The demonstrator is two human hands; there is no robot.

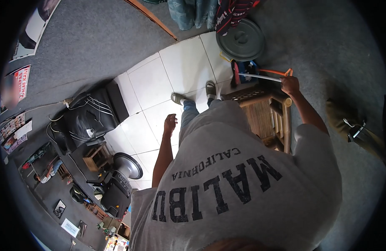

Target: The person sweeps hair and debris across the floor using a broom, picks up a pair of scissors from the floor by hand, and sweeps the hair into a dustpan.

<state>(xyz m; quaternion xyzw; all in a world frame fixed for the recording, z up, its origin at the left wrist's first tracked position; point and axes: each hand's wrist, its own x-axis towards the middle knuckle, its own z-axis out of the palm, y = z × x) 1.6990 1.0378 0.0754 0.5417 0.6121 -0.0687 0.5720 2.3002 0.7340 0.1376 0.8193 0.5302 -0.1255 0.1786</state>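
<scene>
My right hand (290, 85) is closed around the end of a long white stick (260, 77). That stick runs left to a pinkish-red head low by the wall, which looks like a broom, though its bristles are not clear. Just beside it, an orange handle (274, 72) with a looped end reaches close to my fingers; I cannot tell if they touch it. A blue and dark thing (248, 67) lies by the stick's far end. My left hand (170, 124) hangs at my side over the white tiles, fingers loosely curled and somewhat apart, holding nothing.
A bamboo chair (260, 119) stands close on my right. Ahead is a lidded grey bin (241, 39) with clothes hanging above it. To the left are a black padded chair (90, 115), a wooden stool (97, 157) and a black barber-style chair (115, 194). White floor tiles (149, 77) lie underfoot.
</scene>
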